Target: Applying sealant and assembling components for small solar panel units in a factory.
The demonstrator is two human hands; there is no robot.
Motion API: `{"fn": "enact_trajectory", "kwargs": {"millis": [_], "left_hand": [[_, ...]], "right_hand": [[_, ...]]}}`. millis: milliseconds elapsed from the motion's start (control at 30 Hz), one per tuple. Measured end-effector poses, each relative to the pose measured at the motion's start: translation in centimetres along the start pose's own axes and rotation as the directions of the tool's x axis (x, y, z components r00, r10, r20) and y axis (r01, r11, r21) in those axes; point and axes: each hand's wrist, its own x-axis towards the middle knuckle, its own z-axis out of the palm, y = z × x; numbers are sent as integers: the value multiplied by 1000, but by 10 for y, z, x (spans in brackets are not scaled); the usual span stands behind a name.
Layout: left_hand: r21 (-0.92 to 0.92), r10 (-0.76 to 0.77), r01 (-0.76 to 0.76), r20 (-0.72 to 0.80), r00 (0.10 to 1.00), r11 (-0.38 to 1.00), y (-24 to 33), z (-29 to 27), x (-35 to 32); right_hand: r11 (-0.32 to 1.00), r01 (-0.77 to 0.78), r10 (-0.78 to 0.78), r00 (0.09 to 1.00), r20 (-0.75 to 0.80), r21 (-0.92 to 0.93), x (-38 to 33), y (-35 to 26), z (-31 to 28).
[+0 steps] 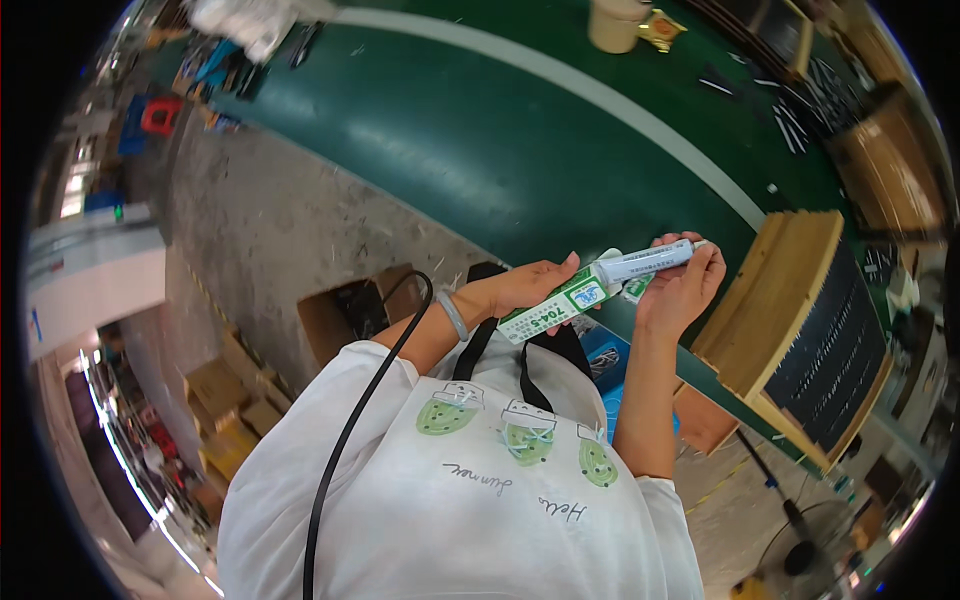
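Holding a green-and-white adhesive tube (560,303) up in front of the chest, above the edge of the green surface (480,130), not resting on anything. Left hand (525,285) wrapping round the printed body near the crimped end, fingers closed on it. Right hand (685,285) pinching closed on the pale nozzle (650,261) at the far end, fingertips gathered about the tip; whether a cap is on it, impossible to tell.

Judging by its look: light, a soft-walled tube, yielding under a squeeze and likely pushing paste out if pressed while uncapped. Glossy skin probably a little slippery. Gripping best at the stiff shoulder, just behind the nozzle, or at the flat crimp, keeping pressure off the middle. A slatted wooden rack (790,320) sitting just beside on the right.
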Motion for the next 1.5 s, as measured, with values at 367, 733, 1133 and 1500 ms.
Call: {"fn": "enact_trajectory", "kwargs": {"millis": [367,733,1133,1500], "left_hand": [[-201,140,-176,-182,973,964,-76,-45,-90],[-236,503,-568,-284,816,788,-171,-131,-225],[-441,460,-609,-405,790,659,-227,-191,-346],[-449,536,-637,-346,770,626,-248,-211,-369]], "right_hand": [[976,-206,214,966,145,-66,-74,64,79],[911,-54,235,883,407,-409,-224,169,181],[792,84,352,747,564,-605,-335,262,255],[703,278,381,630,677,-654,-362,283,277]]}}
